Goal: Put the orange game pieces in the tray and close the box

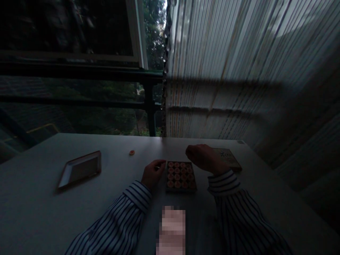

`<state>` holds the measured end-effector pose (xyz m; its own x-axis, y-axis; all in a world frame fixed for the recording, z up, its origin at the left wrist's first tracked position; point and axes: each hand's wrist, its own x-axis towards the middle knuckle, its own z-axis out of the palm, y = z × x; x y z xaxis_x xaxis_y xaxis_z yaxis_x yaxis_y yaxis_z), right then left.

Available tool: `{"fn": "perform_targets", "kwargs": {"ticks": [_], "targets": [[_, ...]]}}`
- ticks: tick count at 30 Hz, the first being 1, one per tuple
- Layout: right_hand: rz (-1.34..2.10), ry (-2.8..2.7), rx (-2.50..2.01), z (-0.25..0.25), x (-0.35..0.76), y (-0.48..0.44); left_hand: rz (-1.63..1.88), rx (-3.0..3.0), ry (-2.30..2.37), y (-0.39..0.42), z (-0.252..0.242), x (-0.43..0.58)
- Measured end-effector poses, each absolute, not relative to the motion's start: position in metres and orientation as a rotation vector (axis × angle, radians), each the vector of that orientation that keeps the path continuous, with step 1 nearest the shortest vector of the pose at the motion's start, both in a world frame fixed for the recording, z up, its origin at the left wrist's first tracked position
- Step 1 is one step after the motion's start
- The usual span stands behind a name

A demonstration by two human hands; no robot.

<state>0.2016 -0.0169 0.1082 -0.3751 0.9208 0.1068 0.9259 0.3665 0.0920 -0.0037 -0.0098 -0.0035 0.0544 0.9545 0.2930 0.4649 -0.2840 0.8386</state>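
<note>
A shallow square box (181, 191) full of round wooden xiangqi pieces (177, 176), set in neat rows, lies in front of me. At its left side is my left hand (153, 173), fingers curled and tips touching the far left edge of the box. My right hand (203, 156) hovers over the box's far right corner with its fingers closed together. Anything pinched in it is hidden by the hand and the dim light. One loose xiangqi piece (132, 152) lies apart on the table, farther off to the left.
A shallow rectangular lid or tray (98, 163) rests on the white table (114, 205) at the left. Behind my right hand is a flat printed box or booklet (228, 158). A striped curtain (212, 63) and a window railing (151, 106) stand beyond the table's far edge.
</note>
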Motion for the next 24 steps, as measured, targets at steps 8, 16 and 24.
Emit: {"fn": "perform_targets", "kwargs": {"ticks": [8, 16, 24], "targets": [[-0.256, -2.559, -1.64, 0.11, 0.2, -0.02, 1.227, 1.765, 1.481, -0.014, 0.004, -0.004], [-0.201, -2.567, -1.591, 0.111, 0.195, -0.023, 1.163, 1.865, 1.554, -0.017, 0.009, -0.02], [-0.226, -2.584, -1.508, 0.107, 0.188, -0.023, 1.183, 1.889, 1.732, -0.005, 0.019, -0.067]]}}
